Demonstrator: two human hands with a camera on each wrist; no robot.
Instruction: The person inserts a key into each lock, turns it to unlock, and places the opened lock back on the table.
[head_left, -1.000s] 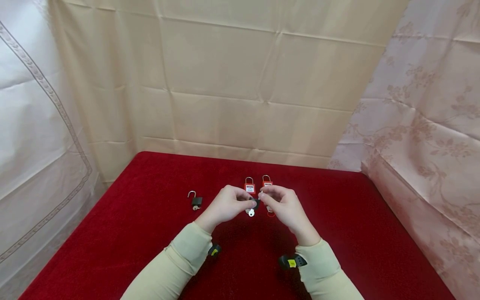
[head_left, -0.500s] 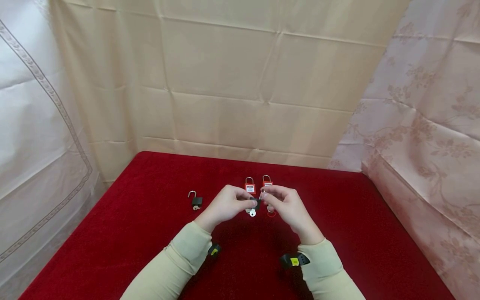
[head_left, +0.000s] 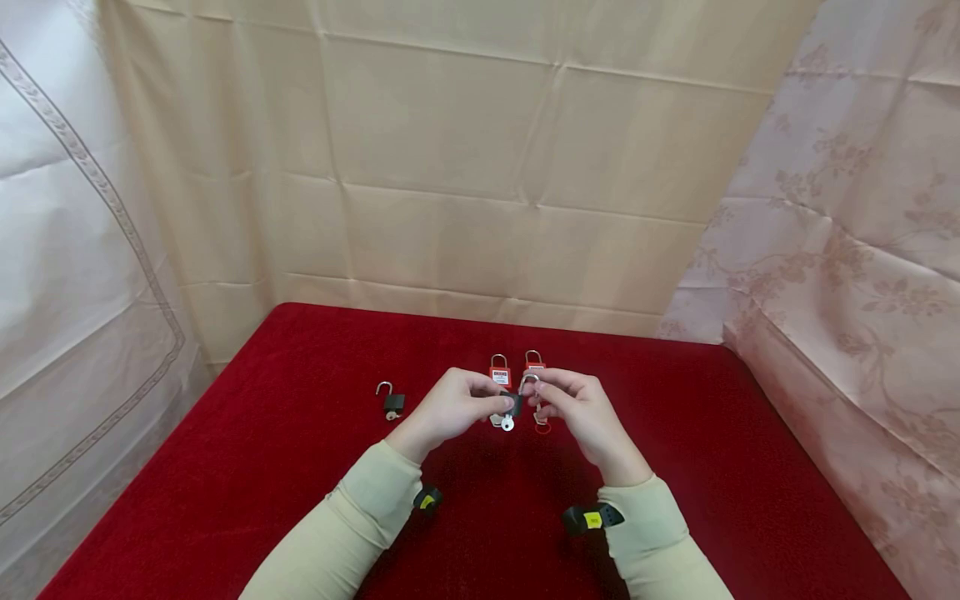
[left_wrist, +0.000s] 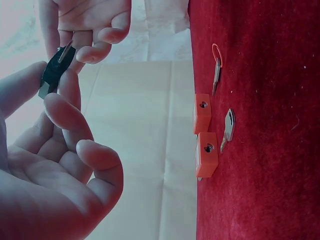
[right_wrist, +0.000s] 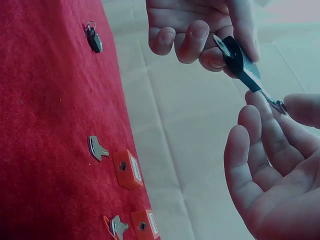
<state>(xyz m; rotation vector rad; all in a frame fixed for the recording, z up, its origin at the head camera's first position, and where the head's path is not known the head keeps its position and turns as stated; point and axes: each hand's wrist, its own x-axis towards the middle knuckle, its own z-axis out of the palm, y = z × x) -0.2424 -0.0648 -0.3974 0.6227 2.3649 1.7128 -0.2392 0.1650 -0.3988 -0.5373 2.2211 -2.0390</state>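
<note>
Between both hands, above the red table, is a small black padlock [head_left: 513, 404] with its silver shackle [head_left: 529, 379] raised out of the body. A key [head_left: 507, 423] sticks out of its bottom. My left hand [head_left: 450, 408] pinches the padlock's body between thumb and fingers. At the shackle, my right hand [head_left: 581, 412] has its thumb and a finger on the metal, its other fingers loosely bent in the right wrist view. Behind the hands lie two red padlocks, one [head_left: 500, 377] nearer the middle and another [head_left: 534, 365] partly hidden by the right hand.
A second black padlock [head_left: 394, 403] lies on the left with its shackle undone and a key at its bottom. Near the red padlocks lie a loose key [right_wrist: 97, 148] and a key with a red ring [right_wrist: 119, 226]. Cloth backdrops [head_left: 480, 167] surround the table [head_left: 300, 500].
My right hand has shifted slightly right with the shackle, whose hooked end now shows clear of the body. The left hand holds the padlock almost in place, tilting it slightly.
</note>
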